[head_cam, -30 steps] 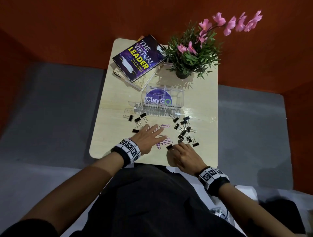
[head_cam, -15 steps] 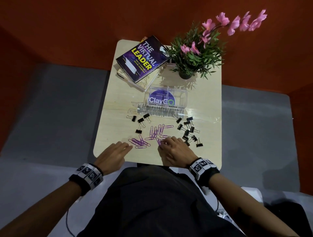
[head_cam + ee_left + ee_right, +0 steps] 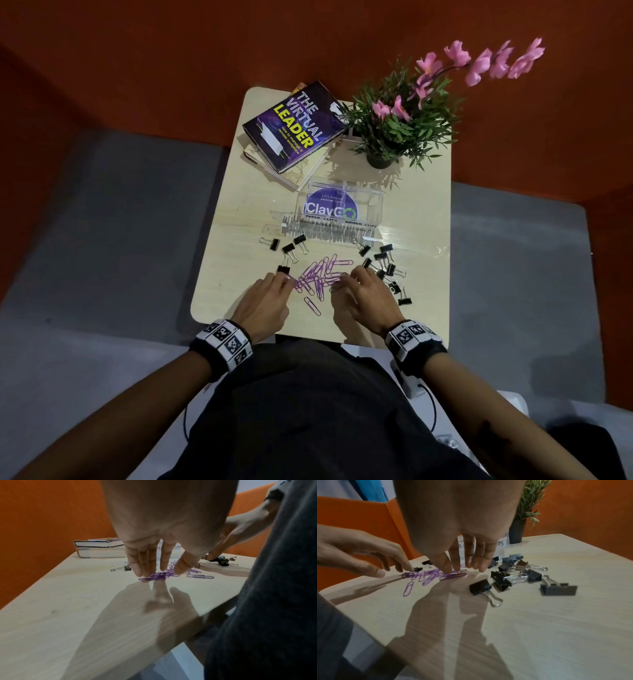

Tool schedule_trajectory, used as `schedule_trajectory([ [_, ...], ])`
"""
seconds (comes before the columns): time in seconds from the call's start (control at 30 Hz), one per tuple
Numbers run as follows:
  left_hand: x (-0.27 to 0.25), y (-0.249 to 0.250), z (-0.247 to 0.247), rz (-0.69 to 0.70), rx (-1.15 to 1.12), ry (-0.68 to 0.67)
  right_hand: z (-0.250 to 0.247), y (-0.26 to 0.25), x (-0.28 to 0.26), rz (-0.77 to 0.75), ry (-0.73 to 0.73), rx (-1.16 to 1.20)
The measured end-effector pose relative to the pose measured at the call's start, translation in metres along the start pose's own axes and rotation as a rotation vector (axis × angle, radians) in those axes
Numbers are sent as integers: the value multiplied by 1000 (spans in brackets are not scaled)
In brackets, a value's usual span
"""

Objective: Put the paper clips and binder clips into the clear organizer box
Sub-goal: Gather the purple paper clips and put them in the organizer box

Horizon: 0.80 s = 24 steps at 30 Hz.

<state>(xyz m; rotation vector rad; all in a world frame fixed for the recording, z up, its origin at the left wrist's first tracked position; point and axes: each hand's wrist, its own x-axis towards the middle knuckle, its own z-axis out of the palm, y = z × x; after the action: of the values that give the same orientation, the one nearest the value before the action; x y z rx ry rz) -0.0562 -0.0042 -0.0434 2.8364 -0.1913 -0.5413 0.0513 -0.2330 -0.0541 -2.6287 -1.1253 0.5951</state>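
On wooden table (image 3: pixel 239 192), purple paper clips (image 3: pixel 322 274) heaped between both hands. Left hand (image 3: pixel 263 305) fingers straight, tips pressing pile's left edge. Right hand (image 3: pixel 364 301) fingers straight, tips on pile's right edge; neither grips anything. Black binder clips (image 3: pixel 383 263) scattered right of pile, few more to left. Clear organizer box (image 3: pixel 368 205) beyond clips, lid open, near potted plant (image 3: pixel 394 126) and books (image 3: pixel 294 126).
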Motion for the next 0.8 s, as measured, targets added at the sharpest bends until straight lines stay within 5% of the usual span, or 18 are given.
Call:
schedule_trajectory([
  [0.27,23,14,-2,38,-100,58,2,-11,11,80,49,103],
  [0.47,50,16,-8,-52,-34,-109,6,-24,30,144,-94,-23],
  [0.7,55,13,-5,-116,-162,4,0,-12,32,182,60,133],
  [0.8,56,10,-4,-147,-177,12,1,-12,33,197,12,145],
])
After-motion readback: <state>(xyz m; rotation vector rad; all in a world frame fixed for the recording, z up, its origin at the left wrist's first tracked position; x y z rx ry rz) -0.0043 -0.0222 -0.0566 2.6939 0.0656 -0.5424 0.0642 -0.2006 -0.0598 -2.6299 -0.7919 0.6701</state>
